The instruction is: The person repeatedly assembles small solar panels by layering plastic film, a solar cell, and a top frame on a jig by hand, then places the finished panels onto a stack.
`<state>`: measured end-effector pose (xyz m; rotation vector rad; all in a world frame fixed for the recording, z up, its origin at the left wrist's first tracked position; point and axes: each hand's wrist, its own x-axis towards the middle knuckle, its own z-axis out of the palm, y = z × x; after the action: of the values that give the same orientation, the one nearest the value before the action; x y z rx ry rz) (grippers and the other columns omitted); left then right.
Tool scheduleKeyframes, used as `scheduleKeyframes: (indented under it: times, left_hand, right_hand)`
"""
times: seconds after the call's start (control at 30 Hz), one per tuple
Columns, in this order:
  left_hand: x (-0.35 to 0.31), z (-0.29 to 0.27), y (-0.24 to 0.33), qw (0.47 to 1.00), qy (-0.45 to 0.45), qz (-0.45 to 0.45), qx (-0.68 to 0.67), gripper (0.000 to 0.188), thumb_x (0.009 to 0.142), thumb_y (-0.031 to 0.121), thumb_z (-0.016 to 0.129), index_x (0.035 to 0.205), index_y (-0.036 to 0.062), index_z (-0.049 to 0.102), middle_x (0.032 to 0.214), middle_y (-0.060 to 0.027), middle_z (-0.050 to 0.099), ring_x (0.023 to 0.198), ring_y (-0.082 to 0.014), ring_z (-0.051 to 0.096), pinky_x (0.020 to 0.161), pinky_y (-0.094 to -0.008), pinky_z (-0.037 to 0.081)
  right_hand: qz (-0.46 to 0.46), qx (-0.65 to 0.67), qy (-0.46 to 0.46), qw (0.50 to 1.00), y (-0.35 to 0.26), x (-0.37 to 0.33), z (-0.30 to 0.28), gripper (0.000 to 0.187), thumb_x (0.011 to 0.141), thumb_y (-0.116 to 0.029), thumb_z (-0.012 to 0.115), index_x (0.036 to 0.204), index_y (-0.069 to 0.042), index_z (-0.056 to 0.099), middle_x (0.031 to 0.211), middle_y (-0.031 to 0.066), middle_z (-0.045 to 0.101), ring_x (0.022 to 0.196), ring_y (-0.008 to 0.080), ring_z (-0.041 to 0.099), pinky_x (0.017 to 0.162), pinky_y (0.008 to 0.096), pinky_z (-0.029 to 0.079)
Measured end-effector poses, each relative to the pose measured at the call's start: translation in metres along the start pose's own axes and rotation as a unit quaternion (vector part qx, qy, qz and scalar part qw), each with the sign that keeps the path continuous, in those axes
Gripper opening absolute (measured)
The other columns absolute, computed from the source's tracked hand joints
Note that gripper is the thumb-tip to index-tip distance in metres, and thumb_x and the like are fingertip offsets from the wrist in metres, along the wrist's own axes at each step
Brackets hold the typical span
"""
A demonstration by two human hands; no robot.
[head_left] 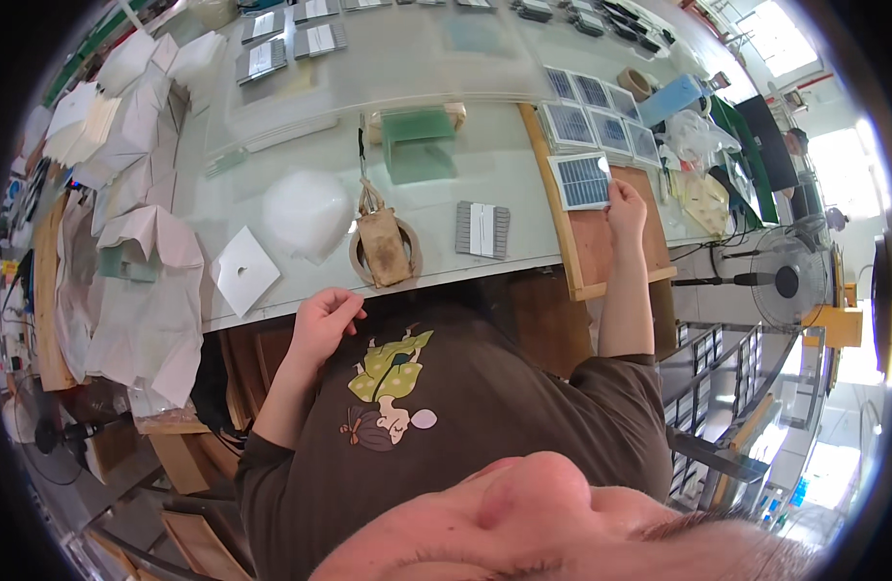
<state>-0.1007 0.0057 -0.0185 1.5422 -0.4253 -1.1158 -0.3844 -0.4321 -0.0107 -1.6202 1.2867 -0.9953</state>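
Note:
My right hand (626, 208) pinches a small solar panel (582, 181) by its right edge, between thumb and fingers. The panel has a dark blue striped face with a white border and is held over a shallow wooden tray (615, 254). Just beyond it, several similar panels (605, 133) are laid in rows of stacks. My left hand (330, 324) rests by the table's near edge, fingers curled in, with nothing visible in them. Closest to it are a brown cloth-wrapped block (382, 250) lying on a tape roll (415, 254) and a white square card (244, 271).
Mid-table are green glass sheets (419, 155), a grey striped stack (483, 229) and a round white translucent pile (305, 215). Behind them lie large clear sheets (368, 92). Paper-wrapped bundles (141, 290) crowd the left. A fan (785, 281) stands at the right.

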Motion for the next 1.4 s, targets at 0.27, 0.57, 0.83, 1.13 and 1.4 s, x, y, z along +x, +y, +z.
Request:
scheduleKeyframes:
  times: [0.27, 0.57, 0.83, 1.13, 1.4]
  left_hand:
    - [0.004, 0.001, -0.004, 1.0, -0.007, 0.007, 0.011, 0.014, 0.089, 0.015, 0.063, 0.091, 0.001, 0.062, 0.077, -0.0042, 0.064, 0.058, -0.0076, 0.053, 0.054, -0.0204, 0.043]
    - [0.005, -0.005, -0.007, 0.995, 0.045, 0.065, 0.064, 0.014, 0.088, 0.014, 0.063, 0.093, 0.001, 0.063, 0.08, -0.0025, 0.066, 0.068, -0.0069, 0.057, 0.059, -0.0218, 0.046]
    - [0.036, -0.032, 0.032, 0.755, 0.259, 0.394, 0.456, 0.012, 0.081, 0.011, 0.065, 0.09, 0.0044, 0.065, 0.088, -0.0091, 0.064, 0.081, -0.0251, 0.062, 0.07, -0.0339, 0.05]
    - [0.069, -0.039, 0.055, 0.695, 0.244, 0.258, 0.625, 0.008, 0.078, 0.013, 0.064, 0.077, 0.0054, 0.063, 0.08, -0.0087, 0.06, 0.081, -0.0275, 0.06, 0.069, -0.0389, 0.052]
    - [0.075, -0.046, 0.068, 0.745, 0.211, 0.185, 0.606, 0.012, 0.073, 0.016, 0.061, 0.078, 0.0054, 0.066, 0.082, -0.0099, 0.061, 0.078, -0.0276, 0.061, 0.066, -0.0394, 0.051]
  right_hand:
    - [-0.256, -0.285, -0.06, 0.922, -0.047, -0.033, 0.079, 0.033, 0.083, -0.028, 0.067, 0.104, -0.003, 0.064, 0.106, 0.0165, 0.06, 0.098, 0.0327, 0.056, 0.084, 0.0422, 0.046]
    - [-0.502, -0.21, -0.138, 0.828, -0.108, -0.072, 0.197, 0.038, 0.074, -0.02, 0.076, 0.109, -0.009, 0.064, 0.103, 0.0105, 0.058, 0.087, 0.0265, 0.061, 0.073, 0.0358, 0.051]
    - [-0.374, -0.095, -0.223, 0.895, -0.138, -0.048, 0.203, 0.01, 0.082, -0.009, 0.068, 0.09, -0.003, 0.068, 0.088, 0.0042, 0.059, 0.074, 0.0142, 0.056, 0.066, 0.0252, 0.045]
    - [-0.155, 0.131, -0.277, 0.939, -0.139, -0.038, 0.203, 0.008, 0.085, -0.003, 0.065, 0.091, 0.001, 0.067, 0.085, 0.0, 0.059, 0.074, 0.0069, 0.051, 0.066, 0.0206, 0.042]
    - [-0.312, -0.025, -0.269, 0.911, -0.128, -0.056, 0.206, 0.009, 0.085, -0.006, 0.065, 0.092, -0.002, 0.068, 0.087, 0.0024, 0.06, 0.077, 0.0103, 0.054, 0.067, 0.021, 0.042]
